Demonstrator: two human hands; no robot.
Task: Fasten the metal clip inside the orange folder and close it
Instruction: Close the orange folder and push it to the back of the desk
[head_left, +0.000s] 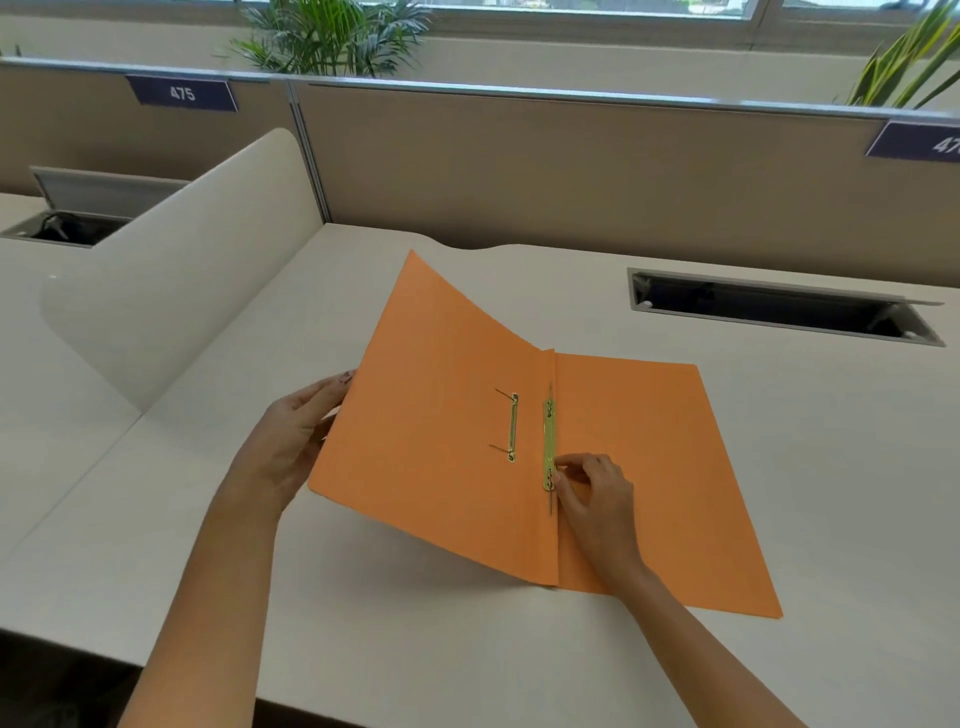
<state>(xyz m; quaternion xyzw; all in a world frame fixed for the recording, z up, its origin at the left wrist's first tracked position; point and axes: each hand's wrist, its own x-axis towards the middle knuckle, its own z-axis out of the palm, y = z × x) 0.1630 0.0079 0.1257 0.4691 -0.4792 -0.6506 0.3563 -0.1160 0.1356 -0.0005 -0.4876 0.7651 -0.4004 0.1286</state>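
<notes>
An orange folder (649, 441) lies open on the white desk, its right half flat and its left cover (431, 415) raised at a slant. My left hand (296, 436) grips that cover's outer edge. A brass clip bar (548, 444) runs along the spine fold. My right hand (592, 493) pinches the bar's lower end with fingertips. A second thin metal piece with two prongs (511, 428) sits on the inside of the raised cover, left of the spine.
The white desk (415, 623) has an open cable slot (769, 309) at the back right. A curved white divider (197, 260) stands to the left, and a beige partition (519, 166) runs behind. The desk's front edge is near my forearms.
</notes>
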